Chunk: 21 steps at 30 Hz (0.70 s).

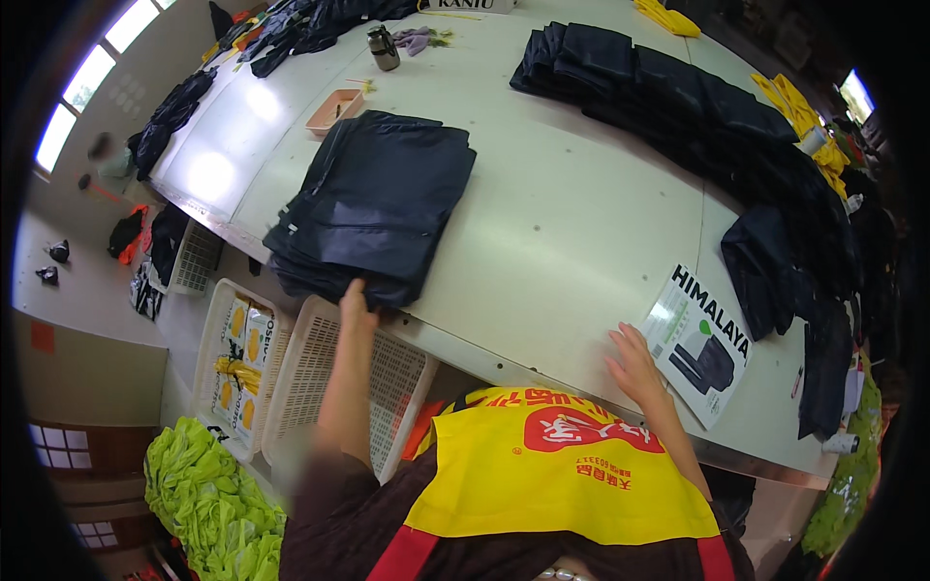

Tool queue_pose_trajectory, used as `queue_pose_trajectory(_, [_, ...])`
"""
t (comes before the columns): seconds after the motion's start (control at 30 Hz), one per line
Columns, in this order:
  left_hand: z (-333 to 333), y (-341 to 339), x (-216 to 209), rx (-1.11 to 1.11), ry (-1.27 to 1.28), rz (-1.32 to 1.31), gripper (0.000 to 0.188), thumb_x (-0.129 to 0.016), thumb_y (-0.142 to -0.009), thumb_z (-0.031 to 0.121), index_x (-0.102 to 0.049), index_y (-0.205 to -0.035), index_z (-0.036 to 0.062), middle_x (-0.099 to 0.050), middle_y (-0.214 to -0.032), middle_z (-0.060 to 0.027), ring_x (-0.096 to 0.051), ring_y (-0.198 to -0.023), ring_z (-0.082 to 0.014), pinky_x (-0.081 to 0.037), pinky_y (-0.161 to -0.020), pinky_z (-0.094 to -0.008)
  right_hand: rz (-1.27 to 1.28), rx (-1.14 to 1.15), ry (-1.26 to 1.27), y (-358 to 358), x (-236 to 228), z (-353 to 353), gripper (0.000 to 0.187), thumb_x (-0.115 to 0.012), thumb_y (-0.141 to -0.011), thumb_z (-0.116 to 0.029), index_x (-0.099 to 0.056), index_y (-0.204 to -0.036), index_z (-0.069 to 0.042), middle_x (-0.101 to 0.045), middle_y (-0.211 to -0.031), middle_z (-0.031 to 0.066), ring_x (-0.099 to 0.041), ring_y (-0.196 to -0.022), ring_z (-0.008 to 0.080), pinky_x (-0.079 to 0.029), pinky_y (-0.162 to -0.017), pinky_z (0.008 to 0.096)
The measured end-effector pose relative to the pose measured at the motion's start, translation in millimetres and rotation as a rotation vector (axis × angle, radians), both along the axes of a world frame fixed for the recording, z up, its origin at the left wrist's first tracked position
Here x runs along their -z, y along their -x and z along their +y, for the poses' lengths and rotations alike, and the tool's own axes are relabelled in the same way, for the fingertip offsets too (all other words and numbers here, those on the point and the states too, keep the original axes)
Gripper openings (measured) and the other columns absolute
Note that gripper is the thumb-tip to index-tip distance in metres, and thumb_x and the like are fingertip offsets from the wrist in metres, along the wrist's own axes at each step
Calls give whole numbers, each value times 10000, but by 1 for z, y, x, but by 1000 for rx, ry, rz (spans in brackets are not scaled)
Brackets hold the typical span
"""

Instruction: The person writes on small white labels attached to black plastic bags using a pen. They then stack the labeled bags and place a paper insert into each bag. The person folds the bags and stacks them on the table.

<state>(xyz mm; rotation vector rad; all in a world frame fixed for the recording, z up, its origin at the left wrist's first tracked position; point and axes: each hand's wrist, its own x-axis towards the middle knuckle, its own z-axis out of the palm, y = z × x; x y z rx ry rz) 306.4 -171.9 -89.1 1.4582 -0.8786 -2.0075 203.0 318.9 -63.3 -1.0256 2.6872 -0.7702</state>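
Note:
A stack of folded dark navy garments lies on the left part of the white table. My left hand is closed at the near edge of that stack, pinching the cloth, with some of its fingers hidden. My right hand is open over the table near its front edge, fingers apart and nothing in them. Just right of it lies a flat white printed package with a picture of dark rainwear. It is close to my fingertips; whether they touch it I cannot tell.
A long row of dark folded garments runs along the far right. Behind the stack are a pink tray and a dark flask. Below the table's left edge stand a plastic basket, a crate of packages and a lime-green pile.

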Motion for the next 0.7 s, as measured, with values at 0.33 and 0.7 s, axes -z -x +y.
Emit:
queue_pose_trajectory(0.33, [238,77,23,141,-423,321,294,-576,-889,176,-524,-1150,51,-582,-1152,-131,-577,-1041,-268,-503,-880,-418,-94,-47,152,-2,-10,-40,531,-647,-764,-154,-469,-1233,24,-429,-1302,260,-398,-1224,396,-341,-1029,398])
queue_pose_trajectory(0.7, [145,40,-112,546,1363,-162,354,-670,-810,148,-587,-1133,28,-625,-1041,-118,-592,-948,-218,-463,-828,-318,26,309,13,11,0,57,621,-692,-749,-197,-446,-1280,12,-424,-1327,245,-412,-1234,377,-356,-1023,397])
